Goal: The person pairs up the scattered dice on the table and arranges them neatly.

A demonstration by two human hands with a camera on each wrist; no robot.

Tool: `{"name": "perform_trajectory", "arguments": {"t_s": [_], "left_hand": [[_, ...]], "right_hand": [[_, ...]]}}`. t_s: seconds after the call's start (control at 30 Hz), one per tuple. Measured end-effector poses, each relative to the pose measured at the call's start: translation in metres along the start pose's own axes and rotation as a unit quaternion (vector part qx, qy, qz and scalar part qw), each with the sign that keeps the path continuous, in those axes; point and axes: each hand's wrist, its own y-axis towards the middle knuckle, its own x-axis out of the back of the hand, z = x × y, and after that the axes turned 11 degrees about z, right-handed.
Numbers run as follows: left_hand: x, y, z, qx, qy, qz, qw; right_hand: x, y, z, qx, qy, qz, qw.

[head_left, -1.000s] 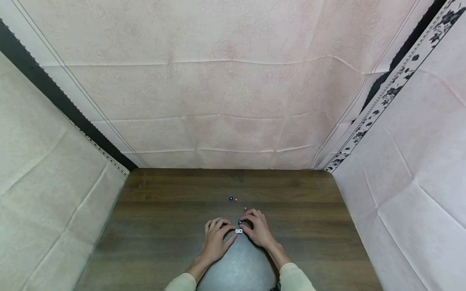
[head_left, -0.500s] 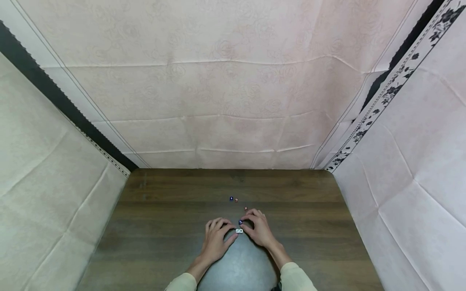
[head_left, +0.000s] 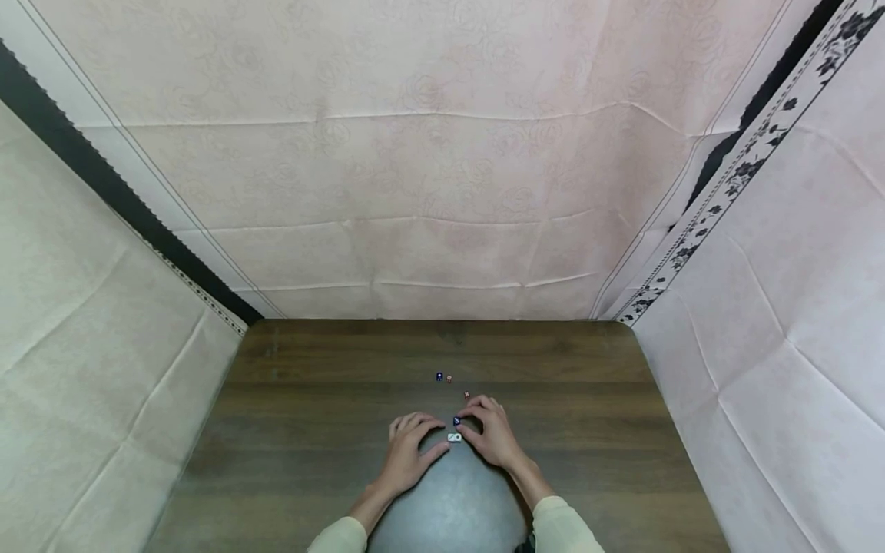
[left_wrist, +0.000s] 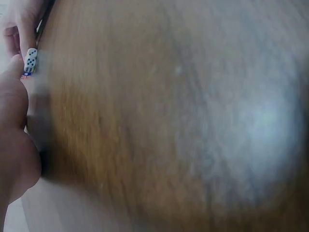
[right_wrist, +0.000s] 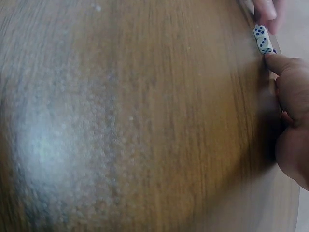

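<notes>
- Two white dice (head_left: 454,438) with blue dots lie side by side, touching, on the brown counter (head_left: 311,430), between the person's hands.
- From my head view, the left hand (head_left: 409,453) holds nothing; its thumb and fingers are spread wide, the thumb tip just beside the left end of that white pair.
- I see the right hand (head_left: 489,436) with thumb and forefinger bent into a narrow ring, their tips at a dark blue die (head_left: 457,421). I cannot tell whether they pinch it.
- That blue die sits just beyond the white dice.
- Past it, near the right hand's fingertips, I have a red die (head_left: 466,395).
- Farther off, a second blue die (head_left: 439,377) and a second red die (head_left: 449,379) lie close together.
- Pale sleeves (head_left: 567,526) cover both forearms.
- Behind the counter I see a pinkish cloth (head_left: 429,177); a white cloth (head_left: 781,361) with a dark floral border hangs on the right.
</notes>
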Motion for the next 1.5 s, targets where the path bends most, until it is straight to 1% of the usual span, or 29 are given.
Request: {"name": "perform_trajectory", "arguments": {"t_s": [0.1, 0.23, 0.33, 0.53, 0.7, 0.83, 1.07, 1.27, 1.5], "left_hand": [[0.003, 0.001, 0.001, -0.01, -0.007, -0.038, 0.9992], [0.006, 0.007, 0.005, -0.027, 0.003, -0.091, 0.9955], [0.01, 0.013, 0.008, -0.02, 0.003, -0.102, 0.9946], [0.018, 0.026, 0.014, 0.016, -0.013, -0.081, 0.9965], [0.023, 0.037, 0.018, 0.024, -0.013, -0.081, 0.9963], [0.025, 0.047, 0.02, 0.038, -0.014, -0.076, 0.9963], [0.03, 0.061, 0.023, 0.071, -0.017, -0.045, 0.9963], [0.029, 0.075, 0.028, 0.088, -0.02, -0.028, 0.9955], [0.024, 0.089, 0.032, 0.107, 0.012, -0.018, 0.994]], "right_hand": [[0.0, 0.0, 0.0, 0.007, 0.001, -0.006, 1.0], [0.0, 0.001, 0.0, 0.012, -0.001, -0.014, 0.9998], [0.0, 0.001, -0.001, 0.011, -0.005, -0.019, 0.9998], [-0.001, 0.001, -0.001, 0.013, -0.01, -0.018, 0.9997], [-0.002, 0.0, -0.001, 0.01, -0.008, -0.016, 0.9998], [-0.002, 0.001, -0.001, 0.01, -0.008, -0.016, 0.9998], [-0.002, 0.001, -0.002, 0.004, -0.012, -0.013, 0.9998], [-0.003, 0.001, -0.001, 0.006, -0.015, -0.014, 0.9998], [-0.002, 0.001, -0.001, 0.005, -0.012, -0.014, 0.9998]]}}
